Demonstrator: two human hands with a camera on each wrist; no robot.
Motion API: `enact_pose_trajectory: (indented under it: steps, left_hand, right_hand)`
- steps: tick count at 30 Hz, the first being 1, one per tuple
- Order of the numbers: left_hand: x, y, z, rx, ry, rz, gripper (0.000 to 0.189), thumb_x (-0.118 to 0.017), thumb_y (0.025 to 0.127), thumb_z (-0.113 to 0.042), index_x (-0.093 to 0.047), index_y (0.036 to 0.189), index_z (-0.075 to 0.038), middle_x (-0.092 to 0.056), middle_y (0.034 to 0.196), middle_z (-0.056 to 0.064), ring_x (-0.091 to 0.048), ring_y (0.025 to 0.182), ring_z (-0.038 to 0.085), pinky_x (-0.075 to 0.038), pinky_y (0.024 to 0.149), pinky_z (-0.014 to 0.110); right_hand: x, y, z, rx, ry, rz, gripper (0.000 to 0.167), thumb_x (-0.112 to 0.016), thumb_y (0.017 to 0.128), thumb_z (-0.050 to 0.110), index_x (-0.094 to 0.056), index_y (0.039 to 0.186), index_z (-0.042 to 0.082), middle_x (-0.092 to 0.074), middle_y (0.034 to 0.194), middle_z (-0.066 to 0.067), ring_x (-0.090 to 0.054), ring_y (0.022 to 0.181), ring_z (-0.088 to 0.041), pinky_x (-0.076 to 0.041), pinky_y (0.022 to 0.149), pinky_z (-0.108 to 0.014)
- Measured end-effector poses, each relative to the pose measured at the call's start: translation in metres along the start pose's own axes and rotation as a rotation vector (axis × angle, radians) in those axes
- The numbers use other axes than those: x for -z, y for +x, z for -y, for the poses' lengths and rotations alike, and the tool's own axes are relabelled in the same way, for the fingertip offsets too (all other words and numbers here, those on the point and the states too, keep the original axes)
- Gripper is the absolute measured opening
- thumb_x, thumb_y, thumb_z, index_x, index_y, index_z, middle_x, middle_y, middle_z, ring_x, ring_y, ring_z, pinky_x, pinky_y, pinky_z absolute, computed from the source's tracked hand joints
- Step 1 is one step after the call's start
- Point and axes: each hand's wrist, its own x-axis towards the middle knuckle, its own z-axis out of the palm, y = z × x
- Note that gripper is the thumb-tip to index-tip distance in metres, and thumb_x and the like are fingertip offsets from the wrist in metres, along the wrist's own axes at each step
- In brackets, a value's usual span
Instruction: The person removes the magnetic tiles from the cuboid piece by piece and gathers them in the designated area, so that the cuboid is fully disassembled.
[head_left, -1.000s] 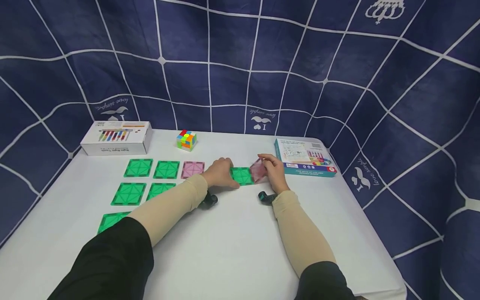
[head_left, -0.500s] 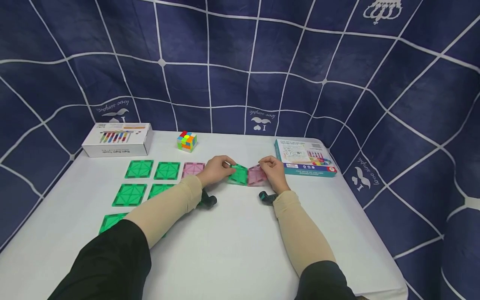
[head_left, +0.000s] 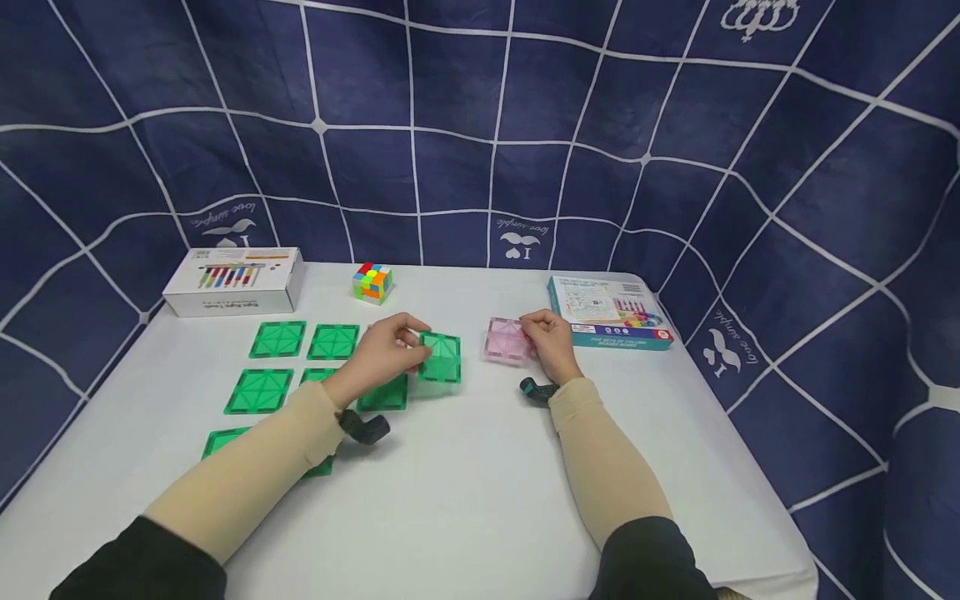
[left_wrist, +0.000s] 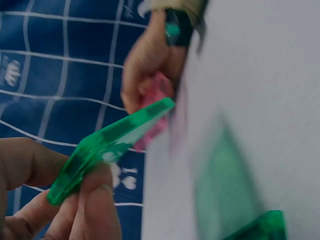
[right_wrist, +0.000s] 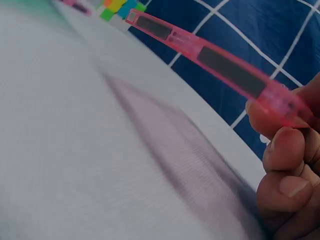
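Observation:
My left hand (head_left: 381,352) pinches a translucent green square tile (head_left: 441,358) by its left edge, held above the white table. In the left wrist view, thumb and fingers clasp one end of this green tile (left_wrist: 112,140), seen nearly edge-on. My right hand (head_left: 551,343) pinches a translucent pink square tile (head_left: 506,340) at its right side. From the right wrist, the pink tile (right_wrist: 200,57) shows its edge with dark strips, raised over its shadow on the cloth. A gap separates the two held tiles.
More green tiles (head_left: 277,339) lie in rows at the left, partly under my left arm. Behind them are a white box (head_left: 232,283) and a colourful puzzle cube (head_left: 372,283). A teal-edged box (head_left: 611,312) lies just beyond my right hand.
The green and pink tiles were side by side and are now apart. My left hand has moved left with the green tile; my right hand keeps the pink one nearly in place.

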Motion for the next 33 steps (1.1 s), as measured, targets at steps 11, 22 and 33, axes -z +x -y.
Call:
enact_pose_trajectory:
  steps: [11, 22, 33]
  left_hand:
    - [0.037, -0.095, 0.031, 0.034, 0.059, 0.07, 0.019, -0.074, 0.096, -0.02, -0.074, 0.11, -0.008, -0.07, 0.099, 0.01, -0.072, 0.072, 0.022, -0.062, 0.067, 0.034]
    - [0.04, -0.099, 0.057, -0.069, 0.386, 0.067, 0.011, -0.078, 0.094, -0.021, -0.078, 0.104, -0.018, -0.069, 0.087, -0.008, -0.06, 0.077, 0.01, -0.051, 0.067, 0.026]
    - [0.038, -0.096, 0.062, -0.149, 0.547, 0.058, 0.011, -0.082, 0.09, -0.02, -0.078, 0.1, -0.018, -0.068, 0.092, -0.009, -0.061, 0.084, 0.008, -0.053, 0.075, 0.032]
  right_hand:
    - [0.001, -0.001, 0.003, -0.033, -0.002, 0.019, 0.014, -0.07, 0.097, 0.011, -0.069, 0.104, -0.002, -0.061, 0.063, 0.004, -0.044, 0.044, -0.006, -0.034, 0.039, -0.019]
    - [-0.007, -0.004, 0.007, -0.051, -0.02, 0.081, 0.012, -0.073, 0.094, 0.011, -0.069, 0.103, 0.004, -0.068, 0.07, 0.0, -0.055, 0.05, -0.007, -0.046, 0.046, -0.018]
    - [-0.065, -0.033, 0.062, -0.144, 0.062, 0.722, 0.023, -0.068, 0.094, -0.001, -0.067, 0.116, -0.006, -0.076, 0.086, -0.009, -0.073, 0.068, -0.016, -0.062, 0.062, -0.033]
